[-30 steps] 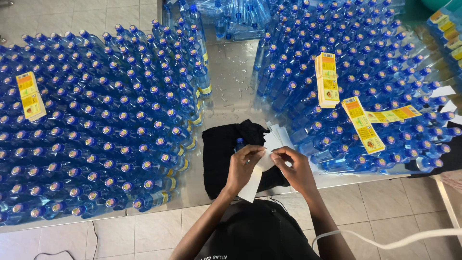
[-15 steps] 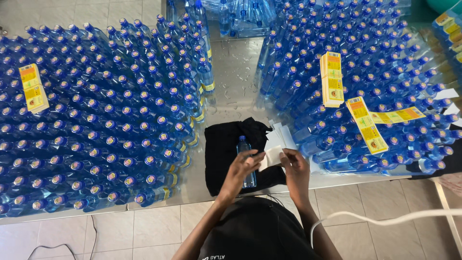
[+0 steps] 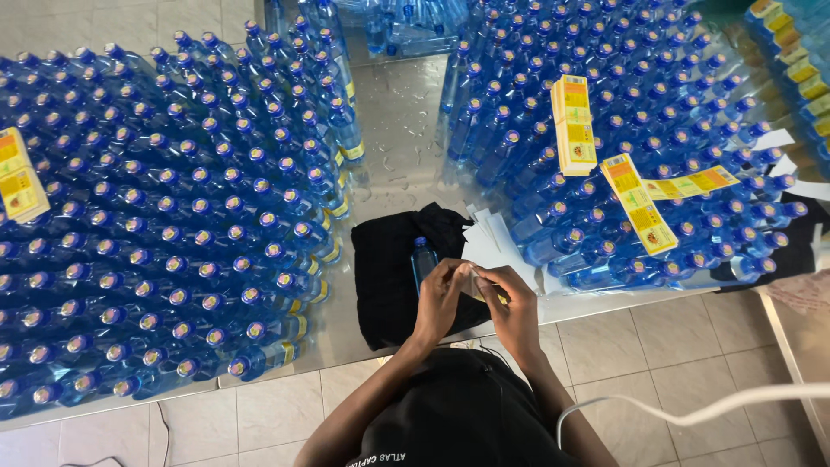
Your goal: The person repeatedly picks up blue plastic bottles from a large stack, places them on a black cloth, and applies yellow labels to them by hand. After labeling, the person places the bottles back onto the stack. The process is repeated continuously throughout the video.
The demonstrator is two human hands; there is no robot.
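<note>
A blue bottle (image 3: 423, 262) is stood on a black cloth (image 3: 389, 277) at the near table (image 3: 406, 164) edge. Both hands are brought together just right of it. The left hand (image 3: 438, 303) and right hand (image 3: 512, 307) are each pinched on a small label (image 3: 472, 278), held between the fingertips. Whether the bottle is touched by the left hand cannot be told. White backing strips (image 3: 493, 242) are lain just behind the hands. Massed blue bottles (image 3: 173, 225) are ranged left and right; yellow label stacks (image 3: 575, 121) are rested on the right group's caps.
</note>
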